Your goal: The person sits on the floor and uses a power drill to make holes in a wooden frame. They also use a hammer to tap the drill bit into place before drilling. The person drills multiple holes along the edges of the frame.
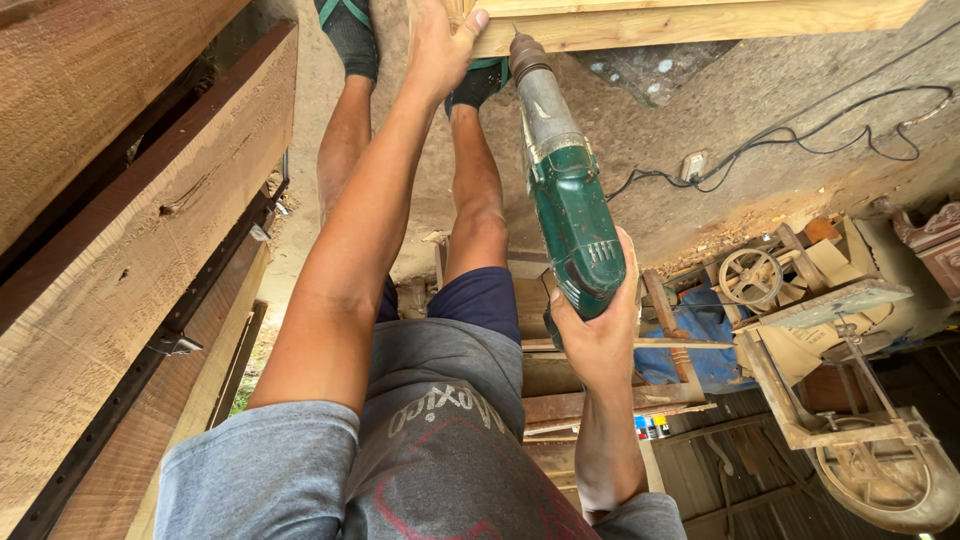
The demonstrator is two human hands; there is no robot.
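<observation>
- Right hand (598,335): clenched around the rear grip of a green power drill (568,195), the fingers wrapping the housing from below in the picture.
- The drill: its grey neck and dark chuck extend away from the right hand; the tip meets the edge of a pale wooden beam (700,20) at the top of the view.
- Left hand (440,45): arm stretched out, palm pressed flat on the same beam just beside the drill's tip, thumb lying along the wood; it grasps nothing.
- Between the two arms: the person's bare legs, dark shorts and a grey printed shirt; the feet (350,35) wear dark footwear and stand on a dirt floor (660,150) close to the left hand.
- Beyond the left arm: heavy rough-sawn planks (110,270) with a dark metal strip along one edge.
- Beyond the right hand: a black cable (800,135) running over the floor to a small socket block (692,165), and, farther off, wooden workshop machinery with a spoked wheel (752,278) and blue cloth.
</observation>
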